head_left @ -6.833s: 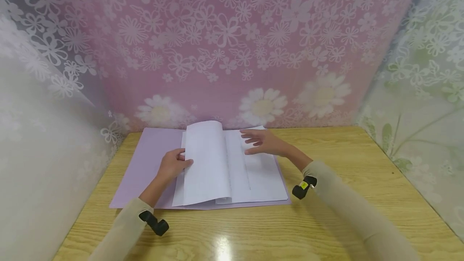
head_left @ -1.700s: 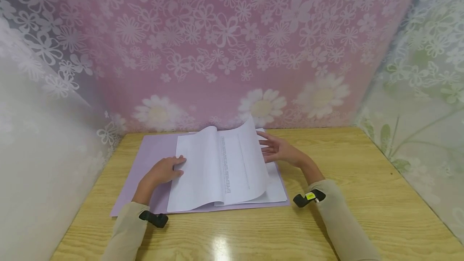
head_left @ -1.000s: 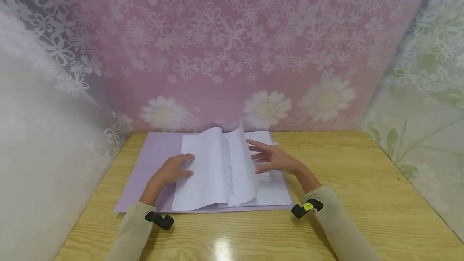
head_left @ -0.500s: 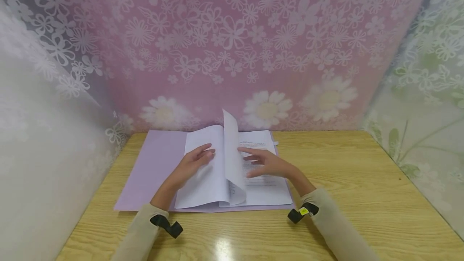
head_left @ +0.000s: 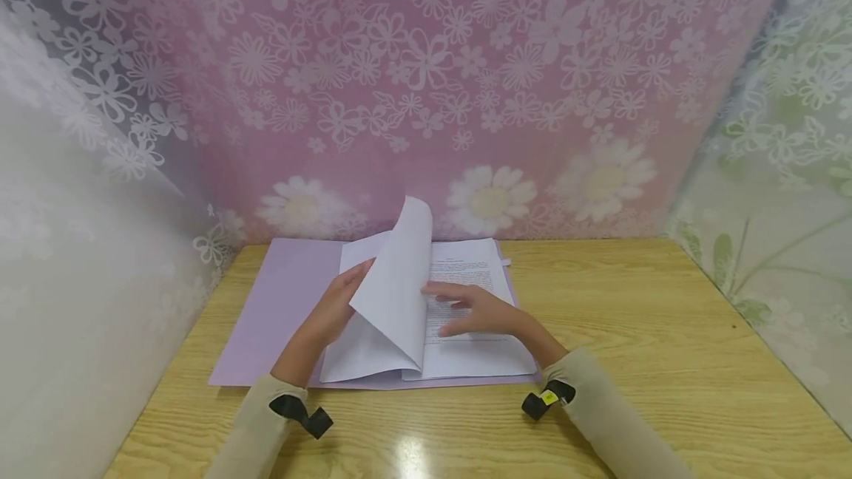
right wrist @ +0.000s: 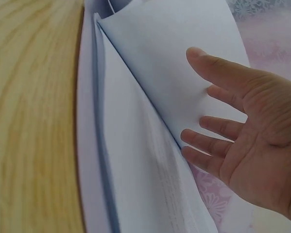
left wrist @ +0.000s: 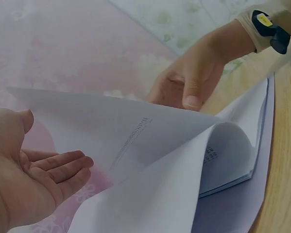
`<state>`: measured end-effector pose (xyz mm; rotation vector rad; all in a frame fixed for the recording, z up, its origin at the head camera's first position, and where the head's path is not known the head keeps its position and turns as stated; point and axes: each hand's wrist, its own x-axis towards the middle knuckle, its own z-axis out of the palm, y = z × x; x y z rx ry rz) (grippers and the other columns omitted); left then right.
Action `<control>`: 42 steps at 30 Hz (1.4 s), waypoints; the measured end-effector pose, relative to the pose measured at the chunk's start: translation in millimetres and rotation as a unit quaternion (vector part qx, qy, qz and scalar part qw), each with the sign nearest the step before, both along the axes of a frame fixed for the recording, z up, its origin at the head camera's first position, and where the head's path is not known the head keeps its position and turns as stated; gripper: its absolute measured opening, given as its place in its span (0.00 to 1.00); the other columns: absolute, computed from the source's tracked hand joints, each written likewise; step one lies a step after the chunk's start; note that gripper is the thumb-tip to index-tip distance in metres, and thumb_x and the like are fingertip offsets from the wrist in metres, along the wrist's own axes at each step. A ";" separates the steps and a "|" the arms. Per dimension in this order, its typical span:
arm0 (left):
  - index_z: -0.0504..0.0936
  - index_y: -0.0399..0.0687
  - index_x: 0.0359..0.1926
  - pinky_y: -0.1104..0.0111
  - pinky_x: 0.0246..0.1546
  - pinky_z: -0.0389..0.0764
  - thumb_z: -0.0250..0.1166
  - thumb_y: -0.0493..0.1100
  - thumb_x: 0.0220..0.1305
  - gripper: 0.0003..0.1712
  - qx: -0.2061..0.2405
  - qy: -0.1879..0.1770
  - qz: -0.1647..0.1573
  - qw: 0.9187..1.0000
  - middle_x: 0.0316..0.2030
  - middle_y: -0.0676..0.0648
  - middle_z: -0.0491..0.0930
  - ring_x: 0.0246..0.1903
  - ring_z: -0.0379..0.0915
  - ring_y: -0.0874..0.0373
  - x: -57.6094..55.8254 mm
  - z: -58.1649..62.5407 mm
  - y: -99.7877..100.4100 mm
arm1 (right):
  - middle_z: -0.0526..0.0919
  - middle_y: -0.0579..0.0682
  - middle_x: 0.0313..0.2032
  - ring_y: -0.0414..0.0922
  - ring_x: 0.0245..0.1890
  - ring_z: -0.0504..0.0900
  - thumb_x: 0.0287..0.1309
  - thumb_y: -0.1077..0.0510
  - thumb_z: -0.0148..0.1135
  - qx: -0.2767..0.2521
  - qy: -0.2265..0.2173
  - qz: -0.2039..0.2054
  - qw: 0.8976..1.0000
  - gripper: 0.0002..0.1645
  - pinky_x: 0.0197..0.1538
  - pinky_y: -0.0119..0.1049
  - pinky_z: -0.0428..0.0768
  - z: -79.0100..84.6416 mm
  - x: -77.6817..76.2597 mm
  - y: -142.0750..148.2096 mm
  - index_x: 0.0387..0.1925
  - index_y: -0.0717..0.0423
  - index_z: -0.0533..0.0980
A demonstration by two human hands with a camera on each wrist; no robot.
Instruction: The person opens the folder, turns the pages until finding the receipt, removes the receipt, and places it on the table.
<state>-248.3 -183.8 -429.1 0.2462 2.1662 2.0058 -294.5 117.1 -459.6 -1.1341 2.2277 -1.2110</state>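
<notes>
A lilac folder lies spread on the table with white sheets inside. One sheet stands raised near the middle, curving over to the left. My left hand is left of it, fingertips partly hidden behind the sheet; the left wrist view shows its palm up, fingers loosely bent and holding nothing. My right hand is on the other side, with extended fingers right at the back of the raised sheet and the thumb apart. Under it lies a printed page on the right-hand stack. More paper rests on the left side.
The wooden table extends in front and to the right of the folder. A pink floral backdrop rises directly behind it, with pale floral sheets at either side. A small white tab sticks out at the folder's right edge.
The raised sheet has swung from right to left, uncovering the printed page. My right hand has followed it leftward. My left hand has left the left-hand paper and moved right towards the sheet.
</notes>
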 end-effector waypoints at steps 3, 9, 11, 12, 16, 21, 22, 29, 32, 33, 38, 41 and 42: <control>0.67 0.44 0.74 0.64 0.52 0.81 0.44 0.66 0.78 0.38 0.007 -0.012 0.012 1.000 0.52 0.45 0.81 0.47 0.78 0.57 -0.8 3.4 -4.3 | 0.64 0.47 0.77 0.56 0.73 0.70 0.59 0.49 0.75 0.005 0.011 -0.006 1.000 0.47 0.72 0.56 0.71 -3.2 2.7 -3.7 0.76 0.43 0.65; 0.61 0.40 0.75 0.65 0.43 0.85 0.48 0.71 0.74 0.46 0.002 -0.056 0.037 0.998 0.51 0.45 0.79 0.44 0.80 0.59 -1.1 12.1 -14.0 | 0.67 0.47 0.75 0.54 0.71 0.72 0.58 0.49 0.75 -0.004 0.027 -0.011 1.000 0.45 0.71 0.54 0.72 -6.4 8.3 -11.7 0.75 0.45 0.67; 0.58 0.42 0.78 0.65 0.45 0.85 0.53 0.66 0.75 0.44 -0.009 -0.055 0.043 0.998 0.57 0.40 0.79 0.47 0.81 0.58 -1.4 12.8 -18.7 | 0.68 0.47 0.75 0.54 0.71 0.72 0.58 0.49 0.75 -0.007 0.029 -0.013 0.999 0.44 0.71 0.54 0.73 -7.5 9.8 -15.0 0.74 0.46 0.68; 0.58 0.42 0.78 0.65 0.45 0.85 0.56 0.62 0.75 0.43 -0.017 -0.051 0.048 0.997 0.59 0.38 0.78 0.47 0.81 0.58 -1.9 12.5 -21.6 | 0.68 0.48 0.75 0.54 0.71 0.72 0.58 0.49 0.75 -0.008 0.029 -0.013 0.999 0.44 0.71 0.55 0.73 -7.7 10.6 -16.5 0.74 0.47 0.68; 0.63 0.41 0.76 0.67 0.45 0.85 0.65 0.50 0.72 0.39 -0.094 -0.023 0.072 0.993 0.64 0.34 0.77 0.47 0.84 0.57 -2.1 11.0 -35.7 | 0.69 0.48 0.75 0.53 0.72 0.71 0.59 0.49 0.74 0.005 0.037 -0.019 0.999 0.43 0.70 0.54 0.74 -7.9 13.1 -22.8 0.74 0.47 0.68; 0.67 0.34 0.73 0.64 0.45 0.83 0.70 0.42 0.65 0.39 -0.207 -0.006 0.103 0.973 0.52 0.33 0.84 0.43 0.82 0.53 -3.5 7.4 -49.8 | 0.68 0.49 0.75 0.51 0.74 0.69 0.61 0.49 0.73 0.033 0.067 -0.021 0.997 0.42 0.70 0.52 0.74 -2.1 13.8 -28.1 0.74 0.49 0.68; 0.68 0.33 0.72 0.64 0.45 0.82 0.71 0.41 0.64 0.39 -0.229 -0.008 0.106 0.967 0.49 0.34 0.84 0.42 0.82 0.52 -4.4 5.6 -51.7 | 0.68 0.49 0.75 0.50 0.74 0.68 0.61 0.49 0.72 0.038 0.072 -0.021 0.996 0.41 0.71 0.52 0.74 -1.5 13.5 -28.7 0.73 0.49 0.69; 0.70 0.24 0.67 0.62 0.34 0.80 0.77 0.42 0.57 0.43 -0.398 -0.002 0.098 0.912 0.39 0.37 0.84 0.35 0.78 0.51 -7.0 -9.4 -52.3 | 0.67 0.50 0.75 0.51 0.76 0.65 0.63 0.50 0.71 0.054 0.093 -0.016 0.994 0.38 0.75 0.51 0.68 2.1 11.0 -33.1 0.73 0.47 0.70; 0.73 0.24 0.63 0.61 0.32 0.79 0.77 0.42 0.55 0.40 -0.442 0.002 0.085 0.893 0.37 0.38 0.82 0.33 0.76 0.50 -7.0 -15.0 -48.5 | 0.67 0.51 0.76 0.51 0.77 0.64 0.63 0.51 0.71 0.059 0.091 -0.013 0.994 0.38 0.76 0.51 0.66 3.8 10.5 -34.4 0.72 0.48 0.70; 0.74 0.25 0.61 0.62 0.33 0.79 0.78 0.42 0.55 0.38 -0.451 0.003 0.081 0.889 0.36 0.39 0.82 0.33 0.76 0.51 -7.0 -16.8 -47.2 | 0.66 0.50 0.76 0.51 0.77 0.64 0.63 0.50 0.71 0.063 0.090 -0.012 0.994 0.38 0.77 0.50 0.66 4.0 10.2 -34.6 0.72 0.48 0.70; 0.77 0.26 0.50 0.57 0.37 0.79 0.79 0.42 0.55 0.30 -0.487 0.020 0.051 0.872 0.36 0.38 0.78 0.36 0.75 0.48 -7.4 -22.0 -43.7 | 0.65 0.50 0.77 0.51 0.78 0.62 0.64 0.50 0.70 0.078 0.095 -0.007 0.992 0.37 0.77 0.51 0.64 3.0 8.0 -35.7 0.72 0.48 0.70; 0.76 0.24 0.57 0.50 0.49 0.80 0.79 0.40 0.54 0.35 -0.492 0.051 0.035 0.869 0.46 0.31 0.75 0.46 0.74 0.39 -6.8 -23.8 -44.3 | 0.64 0.51 0.77 0.51 0.79 0.60 0.64 0.50 0.69 0.085 0.103 -0.003 0.991 0.36 0.78 0.51 0.63 1.8 6.6 -36.4 0.72 0.49 0.71; 0.74 0.24 0.61 0.47 0.54 0.79 0.78 0.40 0.55 0.38 -0.489 0.062 0.026 0.870 0.52 0.28 0.73 0.52 0.73 0.36 -6.6 -24.6 -44.9 | 0.63 0.51 0.77 0.51 0.79 0.60 0.65 0.50 0.69 0.088 0.105 -0.003 0.991 0.36 0.78 0.51 0.63 1.5 6.3 -36.7 0.71 0.49 0.71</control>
